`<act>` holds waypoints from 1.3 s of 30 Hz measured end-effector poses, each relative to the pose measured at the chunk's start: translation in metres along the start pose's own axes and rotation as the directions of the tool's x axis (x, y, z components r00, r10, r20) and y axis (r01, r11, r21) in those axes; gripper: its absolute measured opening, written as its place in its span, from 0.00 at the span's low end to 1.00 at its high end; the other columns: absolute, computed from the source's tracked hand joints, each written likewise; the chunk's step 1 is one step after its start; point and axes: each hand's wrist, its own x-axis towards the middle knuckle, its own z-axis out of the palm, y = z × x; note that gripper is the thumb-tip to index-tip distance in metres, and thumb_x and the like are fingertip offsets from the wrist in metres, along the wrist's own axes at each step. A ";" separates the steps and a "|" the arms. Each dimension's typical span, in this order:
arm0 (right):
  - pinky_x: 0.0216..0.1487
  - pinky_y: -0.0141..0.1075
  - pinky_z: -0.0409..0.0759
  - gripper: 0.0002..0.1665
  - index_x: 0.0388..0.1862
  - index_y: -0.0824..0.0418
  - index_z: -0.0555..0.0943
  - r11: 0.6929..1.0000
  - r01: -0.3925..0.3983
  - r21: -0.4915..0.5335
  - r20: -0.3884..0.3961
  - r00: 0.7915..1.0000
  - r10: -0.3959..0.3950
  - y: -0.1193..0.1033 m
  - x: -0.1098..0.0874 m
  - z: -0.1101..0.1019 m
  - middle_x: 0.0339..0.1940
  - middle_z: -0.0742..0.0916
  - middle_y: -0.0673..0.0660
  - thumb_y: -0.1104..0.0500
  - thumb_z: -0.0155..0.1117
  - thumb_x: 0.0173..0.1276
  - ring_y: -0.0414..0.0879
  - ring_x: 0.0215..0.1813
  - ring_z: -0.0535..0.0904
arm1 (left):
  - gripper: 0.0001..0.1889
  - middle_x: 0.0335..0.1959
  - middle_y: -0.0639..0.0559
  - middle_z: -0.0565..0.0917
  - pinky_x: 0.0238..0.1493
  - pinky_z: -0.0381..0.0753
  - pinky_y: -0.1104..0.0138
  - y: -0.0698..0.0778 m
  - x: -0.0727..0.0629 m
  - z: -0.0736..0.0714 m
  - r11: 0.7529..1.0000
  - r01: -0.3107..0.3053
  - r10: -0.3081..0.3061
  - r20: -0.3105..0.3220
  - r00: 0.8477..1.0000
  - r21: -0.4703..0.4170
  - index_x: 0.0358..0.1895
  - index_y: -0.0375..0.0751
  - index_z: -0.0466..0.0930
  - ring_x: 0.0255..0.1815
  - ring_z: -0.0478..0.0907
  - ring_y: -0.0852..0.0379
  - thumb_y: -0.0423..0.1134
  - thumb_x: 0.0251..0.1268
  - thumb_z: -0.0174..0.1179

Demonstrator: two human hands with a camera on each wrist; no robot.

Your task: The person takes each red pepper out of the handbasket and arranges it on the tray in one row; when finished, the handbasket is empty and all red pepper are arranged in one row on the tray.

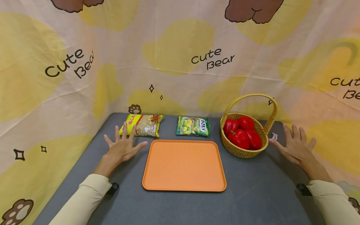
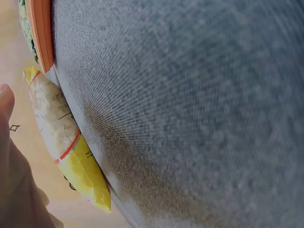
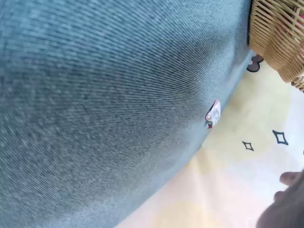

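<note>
My left hand (image 1: pixel 121 149) is spread with straight fingers in front of the yellow and clear food bag (image 1: pixel 144 125), holding nothing. On the other side, my right hand (image 1: pixel 298 148) is also spread and holds nothing; it is nearest to a small wrapped packet (image 1: pixel 274 136) and the wicker basket (image 1: pixel 244 153). Several red bell peppers (image 1: pixel 239 139) fill that basket, whose tall handle stands upright. A green Fox's candy bag (image 1: pixel 192 126) lies at the back middle. Between the hands lies an orange tray (image 1: pixel 184 165) with nothing on it.
The grey table (image 1: pixel 180 207) carries everything. A patterned cloth (image 1: pixel 174 47) with bear prints hangs behind it and along both sides, close to the table's back edge. The basket handle (image 1: pixel 250 95) rises well above the other things.
</note>
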 end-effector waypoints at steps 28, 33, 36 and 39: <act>0.54 0.55 0.77 0.44 0.74 0.69 0.73 0.930 0.213 0.300 -0.266 0.955 -0.133 -0.099 -0.012 0.003 0.62 0.79 0.71 0.53 0.80 0.65 0.66 0.58 0.75 | 0.28 0.66 0.28 0.79 0.48 0.93 0.58 0.018 -0.011 0.011 0.781 0.035 0.035 0.099 0.994 -0.623 0.74 0.28 0.71 0.57 0.87 0.40 0.44 0.82 0.59; 0.67 0.79 0.65 0.49 0.78 0.67 0.69 0.920 0.147 0.364 -0.109 0.987 -0.115 -0.117 -0.005 0.004 0.72 0.75 0.74 0.44 0.77 0.68 0.73 0.71 0.68 | 0.29 0.68 0.26 0.77 0.46 0.93 0.58 0.024 -0.008 0.015 0.720 0.075 0.042 0.151 0.988 -0.690 0.75 0.25 0.68 0.61 0.84 0.37 0.43 0.82 0.58; 0.68 0.79 0.66 0.50 0.78 0.66 0.69 0.918 0.136 0.373 -0.080 0.990 -0.114 -0.126 -0.001 0.008 0.73 0.74 0.74 0.43 0.77 0.67 0.74 0.73 0.67 | 0.30 0.70 0.26 0.75 0.46 0.93 0.57 0.028 -0.007 0.018 0.690 0.109 0.039 0.187 0.981 -0.715 0.75 0.26 0.67 0.62 0.84 0.38 0.43 0.81 0.59; 0.68 0.76 0.69 0.47 0.76 0.66 0.71 0.910 0.161 0.381 -0.110 0.986 -0.128 -0.133 0.002 0.014 0.70 0.77 0.73 0.46 0.78 0.66 0.72 0.71 0.69 | 0.32 0.70 0.28 0.75 0.45 0.93 0.58 0.032 -0.006 0.019 0.675 0.132 0.040 0.215 0.976 -0.726 0.76 0.26 0.67 0.60 0.85 0.40 0.44 0.79 0.61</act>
